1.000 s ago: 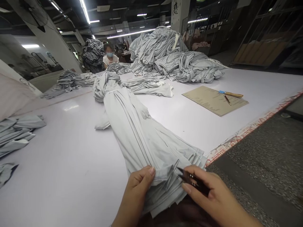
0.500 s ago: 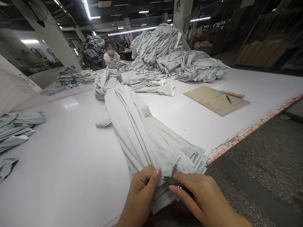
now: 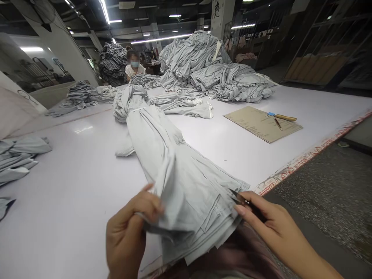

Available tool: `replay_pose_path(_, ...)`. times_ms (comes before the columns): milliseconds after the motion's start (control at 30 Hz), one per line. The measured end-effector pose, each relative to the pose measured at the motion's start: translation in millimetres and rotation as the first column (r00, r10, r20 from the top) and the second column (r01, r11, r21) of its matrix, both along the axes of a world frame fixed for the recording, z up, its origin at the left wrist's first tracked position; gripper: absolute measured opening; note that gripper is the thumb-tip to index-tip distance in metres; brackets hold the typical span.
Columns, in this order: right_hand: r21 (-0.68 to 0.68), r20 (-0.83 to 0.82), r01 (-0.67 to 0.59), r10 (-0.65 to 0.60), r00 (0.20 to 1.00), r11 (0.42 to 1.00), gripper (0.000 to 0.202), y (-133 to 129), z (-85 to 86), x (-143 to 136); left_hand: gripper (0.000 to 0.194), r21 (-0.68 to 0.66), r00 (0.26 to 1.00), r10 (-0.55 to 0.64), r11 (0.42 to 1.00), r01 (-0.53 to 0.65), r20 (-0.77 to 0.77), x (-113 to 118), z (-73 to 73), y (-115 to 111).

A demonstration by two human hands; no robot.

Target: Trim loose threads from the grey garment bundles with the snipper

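Under strip lights (image 3: 105,11) at eleven o'clock, a white surface (image 3: 87,170) carries grey garments (image 3: 200,178) at six; the left hand (image 3: 132,223), its grip pinching their top layer (image 3: 171,193), has swung toward seven; the right hand (image 3: 269,217) pinches dark snips (image 3: 239,197) at four.

Open table (image 3: 207,137) runs between the grey garments (image 3: 192,170) and the cardboard (image 3: 252,124), but the far heap (image 3: 197,58) seemingly blocks passage.

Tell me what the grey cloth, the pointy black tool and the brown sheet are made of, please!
Grey cloth: matte fabric, maybe cotton; it drapes in soft folds.
Pointy tool in the right hand: probably metal, dark, with a thin, sharp-looking tip.
Brown sheet: likely card or stiff paper, dull, lying flat with dark markings.
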State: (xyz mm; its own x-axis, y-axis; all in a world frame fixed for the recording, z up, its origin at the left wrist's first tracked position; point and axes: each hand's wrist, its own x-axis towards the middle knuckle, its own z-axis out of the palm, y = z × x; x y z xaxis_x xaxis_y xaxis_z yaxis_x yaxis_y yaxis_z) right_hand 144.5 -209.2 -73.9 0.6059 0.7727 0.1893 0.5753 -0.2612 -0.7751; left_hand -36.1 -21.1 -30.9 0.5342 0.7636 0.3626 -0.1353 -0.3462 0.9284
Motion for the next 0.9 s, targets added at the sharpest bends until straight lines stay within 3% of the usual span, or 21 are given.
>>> replay_pose_path(67,0.019,-0.016,0.062,-0.062,0.998,0.998,0.023,-3.3,-0.5,3.0,0.029,-0.154,0.982,-0.184,0.972,0.177,-0.035,4.8,0.1,1.1)
replay_pose_path(133,0.030,-0.031,0.081,-0.080,0.996,0.996,0.023,-3.0,-0.2,2.1,0.024,-0.202,0.912,-0.286,0.951,0.234,-0.295,21.3,-9.3,-7.1)
replay_pose_path(233,0.044,-0.070,0.019,-0.016,0.997,0.999,0.023,1.7,2.8,-3.6,0.017,-0.012,0.744,-0.218,0.962,0.272,-0.632,56.2,-36.9,-24.8)
replay_pose_path(300,0.051,-0.093,-0.035,0.040,0.995,0.998,0.023,4.7,5.3,-7.4,0.009,0.056,0.721,-0.171,0.958,0.280,-0.672,73.7,-54.0,-31.6)
replay_pose_path(367,0.052,-0.105,-0.073,0.078,0.991,0.996,0.023,6.0,6.4,-9.9,0.005,0.065,0.736,-0.179,0.955,0.290,-0.653,79.2,-61.3,-31.9)
replay_pose_path(433,0.056,-0.122,-0.079,0.086,0.989,0.995,0.023,5.5,5.6,-11.1,0.009,0.079,0.762,-0.188,0.951,0.299,-0.620,71.2,-57.1,-27.6)
replay_pose_path(533,0.076,-0.156,-0.064,0.075,0.985,0.995,0.024,4.3,2.1,-12.3,0.011,0.113,0.846,-0.183,0.955,0.273,-0.500,42.6,-38.4,-18.8)
replay_pose_path(600,0.089,-0.170,-0.057,0.072,0.983,0.994,0.026,5.1,0.1,-13.5,0.013,0.103,0.860,-0.209,0.952,0.287,-0.465,23.2,-27.6,-14.8)
replay_pose_path(633,0.089,-0.174,-0.056,0.071,0.982,0.994,0.027,6.1,-0.4,-14.3,0.010,0.081,0.832,-0.235,0.945,0.316,-0.502,16.3,-24.6,-14.0)
replay_pose_path(700,0.084,-0.174,-0.060,0.074,0.982,0.995,0.027,9.0,-0.7,-16.1,0.006,0.040,0.700,-0.259,0.924,0.380,-0.665,10.9,-24.2,-14.8)
replay_pose_path(800,0.095,-0.171,-0.075,0.090,0.981,0.993,0.024,12.9,-0.1,-18.4,0.020,0.107,0.500,-0.162,0.877,0.468,-0.851,21.6,-35.0,-21.9)
replay_pose_path(900,0.117,-0.169,-0.065,0.085,0.982,0.991,0.023,13.0,-0.4,-19.4,0.015,0.244,0.511,-0.070,0.818,0.521,-0.857,39.1,-48.8,-31.8)
